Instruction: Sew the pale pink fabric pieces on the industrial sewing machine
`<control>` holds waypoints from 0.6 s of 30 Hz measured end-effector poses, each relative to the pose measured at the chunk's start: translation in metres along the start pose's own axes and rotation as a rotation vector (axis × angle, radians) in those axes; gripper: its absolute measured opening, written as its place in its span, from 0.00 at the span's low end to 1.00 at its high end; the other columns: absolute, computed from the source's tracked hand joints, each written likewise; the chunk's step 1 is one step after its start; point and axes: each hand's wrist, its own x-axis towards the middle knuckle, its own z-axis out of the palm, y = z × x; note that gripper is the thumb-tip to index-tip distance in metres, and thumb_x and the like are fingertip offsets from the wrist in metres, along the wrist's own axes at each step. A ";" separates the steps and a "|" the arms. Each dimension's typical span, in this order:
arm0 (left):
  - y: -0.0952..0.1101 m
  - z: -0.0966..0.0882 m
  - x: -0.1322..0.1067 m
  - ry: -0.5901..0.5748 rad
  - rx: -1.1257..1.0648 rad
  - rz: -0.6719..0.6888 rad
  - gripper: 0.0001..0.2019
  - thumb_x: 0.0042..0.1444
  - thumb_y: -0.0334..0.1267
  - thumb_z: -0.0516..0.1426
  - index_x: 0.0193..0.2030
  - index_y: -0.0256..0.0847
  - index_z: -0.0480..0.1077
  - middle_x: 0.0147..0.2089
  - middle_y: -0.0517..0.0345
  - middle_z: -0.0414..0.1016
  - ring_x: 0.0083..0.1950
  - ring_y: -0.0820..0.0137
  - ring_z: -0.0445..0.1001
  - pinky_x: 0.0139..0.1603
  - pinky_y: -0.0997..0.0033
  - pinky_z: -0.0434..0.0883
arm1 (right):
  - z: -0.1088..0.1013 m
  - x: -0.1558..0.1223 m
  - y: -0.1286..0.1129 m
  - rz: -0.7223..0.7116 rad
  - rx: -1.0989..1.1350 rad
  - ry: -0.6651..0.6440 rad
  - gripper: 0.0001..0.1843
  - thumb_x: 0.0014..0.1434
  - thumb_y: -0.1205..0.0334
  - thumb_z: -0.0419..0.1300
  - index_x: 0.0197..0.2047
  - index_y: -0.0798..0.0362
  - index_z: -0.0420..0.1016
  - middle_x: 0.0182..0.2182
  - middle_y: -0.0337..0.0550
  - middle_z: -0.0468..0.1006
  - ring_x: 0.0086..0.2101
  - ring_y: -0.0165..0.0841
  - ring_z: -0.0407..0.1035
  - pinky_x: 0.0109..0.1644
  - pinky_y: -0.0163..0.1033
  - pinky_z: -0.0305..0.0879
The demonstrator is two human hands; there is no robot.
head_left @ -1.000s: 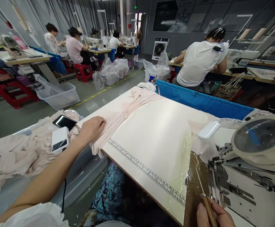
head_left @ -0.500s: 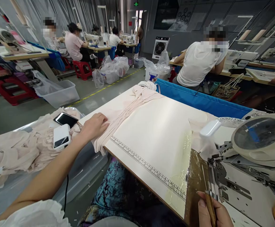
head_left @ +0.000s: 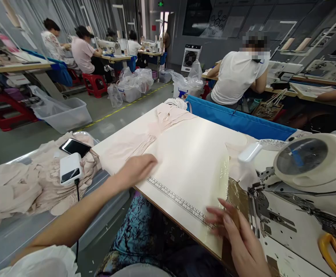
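Head view: thin, creased cloth (head_left: 158, 126); smooth, flat worktop (head_left: 196, 154)
Left fingers (head_left: 147, 161): bunched together, contact unclear
Right fingers (head_left: 230, 227): spread, blurred; hold unclear

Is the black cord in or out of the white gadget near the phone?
In: the black cord runs right into the white gadget.

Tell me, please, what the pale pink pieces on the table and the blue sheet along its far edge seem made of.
Pale pink pieces: thin, matte fabric, judging by soft folds and layered edges; fibre unclear. Blue sheet: perhaps coated cloth or plastic, given its smooth, slight sheen.
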 end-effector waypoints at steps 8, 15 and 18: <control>0.134 0.079 -0.010 -0.338 -0.015 0.934 0.02 0.59 0.31 0.59 0.35 0.39 0.72 0.38 0.52 0.81 0.39 0.63 0.80 0.38 0.66 0.74 | 0.034 0.047 -0.016 -0.049 0.086 -0.416 0.26 0.59 0.40 0.63 0.50 0.53 0.75 0.31 0.41 0.79 0.27 0.32 0.73 0.36 0.40 0.74; 0.094 0.050 0.005 -0.308 -0.445 0.698 0.09 0.70 0.34 0.50 0.45 0.40 0.72 0.41 0.56 0.80 0.41 0.72 0.78 0.42 0.76 0.74 | -0.019 -0.026 0.000 0.170 0.156 -0.093 0.23 0.58 0.44 0.65 0.47 0.53 0.78 0.21 0.35 0.72 0.20 0.30 0.65 0.27 0.36 0.66; 0.062 0.050 0.035 -0.042 -0.147 0.469 0.14 0.70 0.35 0.46 0.44 0.37 0.73 0.45 0.48 0.78 0.47 0.64 0.76 0.48 0.65 0.75 | -0.033 -0.060 0.003 0.326 0.142 0.069 0.23 0.55 0.41 0.66 0.45 0.49 0.81 0.32 0.42 0.81 0.19 0.29 0.65 0.24 0.34 0.66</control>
